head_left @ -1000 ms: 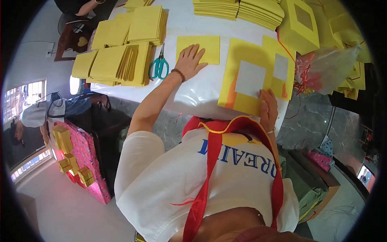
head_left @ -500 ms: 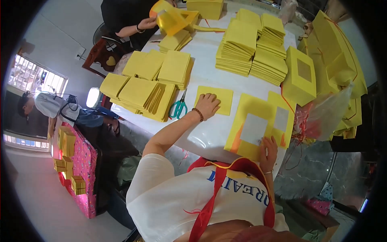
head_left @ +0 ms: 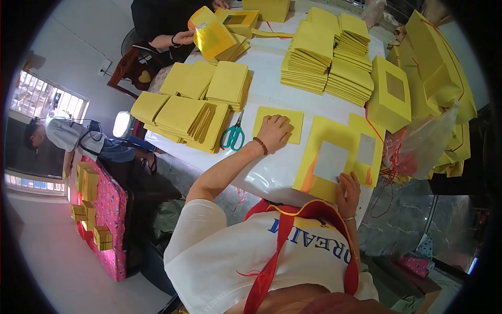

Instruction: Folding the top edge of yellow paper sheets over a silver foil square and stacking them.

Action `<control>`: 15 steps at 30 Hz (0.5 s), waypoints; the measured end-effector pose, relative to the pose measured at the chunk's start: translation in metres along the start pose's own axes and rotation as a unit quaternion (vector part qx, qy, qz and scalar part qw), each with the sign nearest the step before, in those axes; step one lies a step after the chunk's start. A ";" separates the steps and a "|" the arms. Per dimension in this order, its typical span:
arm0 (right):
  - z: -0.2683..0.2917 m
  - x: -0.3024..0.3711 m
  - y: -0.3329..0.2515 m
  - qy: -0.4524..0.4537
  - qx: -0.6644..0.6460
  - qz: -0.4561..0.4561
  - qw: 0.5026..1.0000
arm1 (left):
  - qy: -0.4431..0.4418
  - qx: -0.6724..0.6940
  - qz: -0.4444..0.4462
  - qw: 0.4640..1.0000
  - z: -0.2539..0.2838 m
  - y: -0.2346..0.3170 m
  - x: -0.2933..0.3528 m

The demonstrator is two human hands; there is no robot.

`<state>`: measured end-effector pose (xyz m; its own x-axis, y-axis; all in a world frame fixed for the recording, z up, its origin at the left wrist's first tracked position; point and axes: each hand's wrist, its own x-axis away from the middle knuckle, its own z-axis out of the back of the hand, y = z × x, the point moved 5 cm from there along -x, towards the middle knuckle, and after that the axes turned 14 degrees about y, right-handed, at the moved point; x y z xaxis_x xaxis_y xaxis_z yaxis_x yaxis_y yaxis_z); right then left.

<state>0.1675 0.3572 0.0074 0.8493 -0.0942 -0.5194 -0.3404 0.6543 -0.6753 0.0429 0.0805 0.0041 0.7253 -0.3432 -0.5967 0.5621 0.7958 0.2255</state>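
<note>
The left hand (head_left: 275, 131) rests palm down at the centre of the frame, fingers loosely bent on a small yellow piece (head_left: 293, 121); from my end I see nothing clasped in it. That piece lies under and just beyond the fingers, its longer side running roughly across the frame.

The relation I would steer by is between this hand and the large yellow panel (head_left: 330, 134), right of centre. The panel lies to the right of the left hand and somewhat lower, a strip of white table between it and the small piece. Its long axis runs up and down the frame, the top leaning right, and a pale rectangle (head_left: 331, 160) sits in its middle.

The right hand (head_left: 349, 193) is much the nearer to the panel: it is at the lower right corner, fingers pointing up the frame, by the rectangle's lower right corner. Whether it pinches the edge or only touches it, I cannot tell.

A second yellow panel (head_left: 360, 126) lies just beyond, farther right. Teal-handled scissors (head_left: 233, 137) lie left of the left hand, blades pointing upward.
</note>
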 end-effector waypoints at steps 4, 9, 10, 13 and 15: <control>0.002 0.003 -0.001 -0.003 0.008 0.000 1.000 | 0.033 0.109 0.008 0.993 0.013 0.036 0.002; 0.004 0.008 0.002 -0.008 0.020 0.001 1.000 | 0.030 0.141 -0.089 0.986 0.033 0.114 0.027; 0.005 0.009 0.002 -0.013 0.015 0.002 1.000 | 0.003 0.162 -0.117 0.980 0.033 0.127 0.034; 0.004 0.011 0.004 -0.023 0.008 0.002 1.000 | -0.049 0.141 -0.149 0.978 0.029 0.142 0.054; 0.003 0.010 0.007 -0.030 0.006 -0.001 1.000 | -0.049 0.130 -0.153 0.978 0.018 0.141 0.066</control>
<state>0.1751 0.3630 -0.0005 0.8730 -0.0498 -0.4851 -0.3344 0.6629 -0.6699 0.1769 0.1608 0.0101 0.5346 -0.6027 -0.5924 0.8319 0.4988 0.2432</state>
